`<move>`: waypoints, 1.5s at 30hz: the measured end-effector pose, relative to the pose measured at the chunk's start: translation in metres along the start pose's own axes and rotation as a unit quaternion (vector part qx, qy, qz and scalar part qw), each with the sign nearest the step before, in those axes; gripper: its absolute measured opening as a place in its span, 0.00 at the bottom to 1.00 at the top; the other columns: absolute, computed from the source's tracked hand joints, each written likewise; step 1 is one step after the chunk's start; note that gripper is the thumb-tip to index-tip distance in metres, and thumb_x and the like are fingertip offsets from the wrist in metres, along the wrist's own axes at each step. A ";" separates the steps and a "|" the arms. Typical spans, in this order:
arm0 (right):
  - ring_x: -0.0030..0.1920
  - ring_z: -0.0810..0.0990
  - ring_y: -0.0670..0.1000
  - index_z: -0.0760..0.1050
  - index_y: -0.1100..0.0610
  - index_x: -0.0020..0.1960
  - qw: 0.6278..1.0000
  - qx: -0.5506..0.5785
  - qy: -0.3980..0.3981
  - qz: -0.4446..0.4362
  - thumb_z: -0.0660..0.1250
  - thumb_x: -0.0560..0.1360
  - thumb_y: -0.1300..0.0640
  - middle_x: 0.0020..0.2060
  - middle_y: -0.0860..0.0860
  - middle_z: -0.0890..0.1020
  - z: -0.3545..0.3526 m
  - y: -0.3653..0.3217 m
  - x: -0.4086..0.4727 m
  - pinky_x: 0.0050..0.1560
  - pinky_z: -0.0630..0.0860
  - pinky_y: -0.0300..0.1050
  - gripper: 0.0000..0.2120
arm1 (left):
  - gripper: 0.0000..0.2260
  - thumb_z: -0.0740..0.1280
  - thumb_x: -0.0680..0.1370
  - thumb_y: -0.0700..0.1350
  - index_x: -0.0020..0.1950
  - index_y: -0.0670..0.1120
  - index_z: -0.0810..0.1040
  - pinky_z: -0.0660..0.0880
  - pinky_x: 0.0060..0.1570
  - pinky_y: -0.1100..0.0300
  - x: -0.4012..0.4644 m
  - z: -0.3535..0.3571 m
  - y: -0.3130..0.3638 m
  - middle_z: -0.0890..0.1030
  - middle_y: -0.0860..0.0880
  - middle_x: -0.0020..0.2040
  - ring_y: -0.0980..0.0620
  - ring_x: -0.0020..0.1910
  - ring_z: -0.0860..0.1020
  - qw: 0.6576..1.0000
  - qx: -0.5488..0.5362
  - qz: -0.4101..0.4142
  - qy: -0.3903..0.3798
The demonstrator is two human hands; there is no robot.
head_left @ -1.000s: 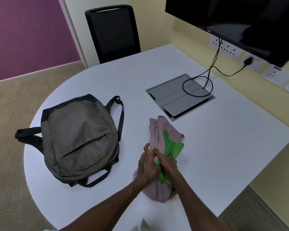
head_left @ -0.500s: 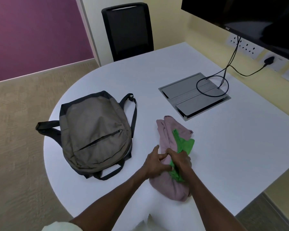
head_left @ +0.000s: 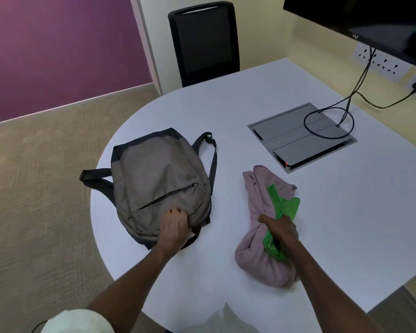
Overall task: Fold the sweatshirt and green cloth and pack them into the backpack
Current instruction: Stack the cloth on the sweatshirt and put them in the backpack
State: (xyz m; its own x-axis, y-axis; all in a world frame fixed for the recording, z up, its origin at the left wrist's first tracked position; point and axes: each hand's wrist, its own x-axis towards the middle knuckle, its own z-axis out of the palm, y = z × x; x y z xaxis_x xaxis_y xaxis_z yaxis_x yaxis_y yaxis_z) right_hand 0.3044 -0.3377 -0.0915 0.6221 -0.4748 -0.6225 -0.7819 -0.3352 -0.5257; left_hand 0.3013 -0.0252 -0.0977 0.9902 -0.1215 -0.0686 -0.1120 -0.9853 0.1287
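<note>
Just took my left hand point(head_left: 174, 228) off the bundle to grab the bag point(head_left: 159, 186) beside it, right hand point(head_left: 280, 230) still clutching sweatshirt point(head_left: 257, 258) and cloth point(head_left: 286, 205), so packing's next.

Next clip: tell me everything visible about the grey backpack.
The backpack is grey-brown woven fabric with darker trim, lying flat, front side up, on the white table near its left edge. A diagonal front pocket zip looks closed. Dark shoulder straps stick out at its left and upper right; a loop shows at its near end. The left hand rests on its near end, fingers curled onto the fabric. It lies apart from the clothes.
</note>
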 end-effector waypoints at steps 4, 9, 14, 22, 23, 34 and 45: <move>0.54 0.78 0.61 0.73 0.54 0.63 0.999 -0.031 -0.005 -0.014 0.70 0.50 0.31 0.54 0.55 0.78 0.006 -0.002 -0.005 0.60 0.74 0.61 0.47 | 0.12 0.77 0.67 0.42 0.31 0.45 0.74 0.70 0.26 0.57 0.006 -0.016 -0.019 0.77 0.45 0.29 0.43 0.27 0.76 0.999 -0.043 -0.023 0.008; 0.52 0.78 0.59 0.76 0.51 0.56 0.996 -0.072 -0.008 -0.058 0.70 0.51 0.32 0.51 0.53 0.80 0.020 -0.014 -0.030 0.60 0.73 0.61 0.39 | 0.09 0.67 0.79 0.43 0.39 0.42 0.79 0.66 0.36 0.57 0.031 -0.069 -0.035 0.81 0.43 0.36 0.47 0.33 0.73 0.966 -0.216 -0.095 0.104; 0.47 0.79 0.56 0.77 0.48 0.48 0.976 -0.135 -0.007 -0.170 0.67 0.54 0.29 0.46 0.49 0.81 0.031 -0.037 -0.061 0.55 0.77 0.56 0.30 | 0.14 0.66 0.79 0.48 0.36 0.44 0.78 0.67 0.38 0.55 0.075 -0.113 -0.069 0.80 0.41 0.35 0.41 0.37 0.77 0.942 -0.262 -0.173 0.121; 0.54 0.75 0.58 0.73 0.51 0.51 0.901 -0.311 -0.059 -0.295 0.64 0.63 0.33 0.51 0.53 0.74 0.061 -0.101 -0.129 0.62 0.68 0.57 0.25 | 0.13 0.64 0.80 0.52 0.39 0.46 0.79 0.72 0.41 0.53 0.103 -0.182 -0.074 0.81 0.44 0.38 0.43 0.40 0.77 0.958 -0.217 -0.103 0.159; 0.55 0.75 0.59 0.72 0.52 0.52 0.893 -0.331 -0.064 -0.299 0.64 0.65 0.34 0.53 0.53 0.74 0.068 -0.105 -0.133 0.62 0.67 0.57 0.25 | 0.13 0.64 0.80 0.52 0.42 0.46 0.81 0.72 0.41 0.53 0.106 -0.190 -0.075 0.82 0.43 0.40 0.43 0.41 0.78 0.957 -0.220 -0.091 0.167; 0.60 0.74 0.60 0.74 0.54 0.58 0.882 -0.373 -0.065 -0.282 0.63 0.71 0.41 0.58 0.55 0.75 0.111 -0.121 -0.148 0.62 0.64 0.57 0.22 | 0.11 0.65 0.80 0.48 0.47 0.44 0.84 0.72 0.44 0.58 0.120 -0.250 -0.080 0.84 0.47 0.43 0.48 0.42 0.79 0.960 -0.206 -0.003 0.191; 0.58 0.76 0.59 0.77 0.50 0.58 0.874 -0.405 -0.031 -0.266 0.62 0.69 0.44 0.58 0.56 0.78 0.155 -0.213 -0.160 0.62 0.65 0.60 0.20 | 0.12 0.65 0.80 0.49 0.43 0.43 0.83 0.72 0.39 0.56 0.121 -0.251 -0.082 0.83 0.47 0.37 0.48 0.37 0.77 0.964 -0.197 0.025 0.179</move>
State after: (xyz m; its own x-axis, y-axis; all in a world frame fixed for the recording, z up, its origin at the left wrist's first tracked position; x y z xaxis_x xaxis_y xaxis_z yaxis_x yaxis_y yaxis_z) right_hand 0.3782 -0.0644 0.0302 0.8880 -0.0396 -0.4582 -0.1379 -0.9734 -0.1831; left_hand 0.4513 0.0706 0.1321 0.9577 -0.0496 0.2833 -0.1899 -0.8489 0.4932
